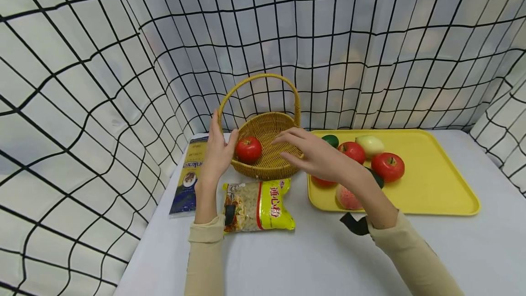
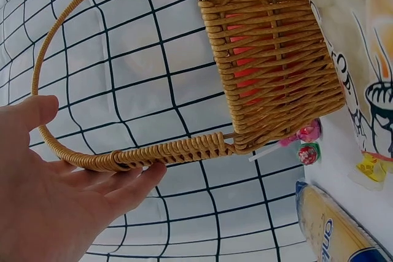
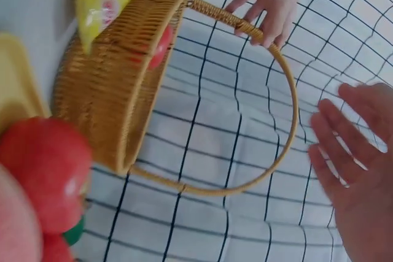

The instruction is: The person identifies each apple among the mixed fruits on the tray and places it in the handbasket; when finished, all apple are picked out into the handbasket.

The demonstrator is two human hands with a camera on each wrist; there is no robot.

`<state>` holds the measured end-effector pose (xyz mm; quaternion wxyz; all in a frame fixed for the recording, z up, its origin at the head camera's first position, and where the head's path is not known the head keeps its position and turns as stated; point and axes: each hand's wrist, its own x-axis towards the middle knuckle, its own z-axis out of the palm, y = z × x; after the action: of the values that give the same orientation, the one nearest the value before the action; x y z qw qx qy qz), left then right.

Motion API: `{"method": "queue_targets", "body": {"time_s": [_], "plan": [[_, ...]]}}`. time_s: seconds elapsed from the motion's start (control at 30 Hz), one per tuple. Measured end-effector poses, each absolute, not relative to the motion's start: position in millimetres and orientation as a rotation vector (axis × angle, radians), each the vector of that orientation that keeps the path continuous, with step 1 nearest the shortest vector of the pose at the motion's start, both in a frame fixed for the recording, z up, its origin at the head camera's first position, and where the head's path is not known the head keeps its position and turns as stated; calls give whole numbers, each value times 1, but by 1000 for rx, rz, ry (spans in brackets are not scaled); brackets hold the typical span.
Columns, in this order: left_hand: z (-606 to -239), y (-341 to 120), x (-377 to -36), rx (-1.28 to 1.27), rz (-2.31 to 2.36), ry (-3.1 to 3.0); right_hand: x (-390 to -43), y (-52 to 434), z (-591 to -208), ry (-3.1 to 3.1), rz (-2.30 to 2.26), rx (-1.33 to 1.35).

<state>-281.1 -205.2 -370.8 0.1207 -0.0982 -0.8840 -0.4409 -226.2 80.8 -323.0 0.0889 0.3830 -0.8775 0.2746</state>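
A wicker basket [image 1: 279, 168] with a tall arched handle [image 1: 263, 76] stands near the back net. One round red fruit [image 1: 248, 150], tomato or apple, lies inside it on the left. My left hand [image 1: 218, 152] is at the left side of the handle; in the left wrist view its nearly straight fingers [image 2: 138, 185] touch the handle's outer side, and the thumb is at the opposite side. Above the basket's right rim, my right hand [image 1: 314, 154] hovers with loosely bent fingers. Nothing is held in that hand [image 3: 362, 164] in the right wrist view.
To the right, a yellow tray [image 1: 439, 172] carries red fruits [image 1: 388, 167], a peach [image 1: 348, 198], a pale yellow-green fruit [image 1: 370, 145] and dark green produce [image 1: 330, 140]. A yellow pasta bag [image 1: 263, 207] lies before the basket, a blue-and-gold packet [image 1: 191, 177] left. Black netting surrounds the table.
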Motion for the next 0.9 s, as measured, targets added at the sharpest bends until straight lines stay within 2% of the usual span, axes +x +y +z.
{"method": "queue_targets", "body": {"time_s": [0.23,0.4,0.9], "plan": [[-376,-201,-280,-286,-1294,-2601,-186,129,-343,-2440,749,1030],[-376,-198,-280,-308,-1298,-2583,-174,153,-348,-2462,676,910],[-368,-207,-279,-307,-1292,-2571,-149,194,-318,-2416,540,715]]}}
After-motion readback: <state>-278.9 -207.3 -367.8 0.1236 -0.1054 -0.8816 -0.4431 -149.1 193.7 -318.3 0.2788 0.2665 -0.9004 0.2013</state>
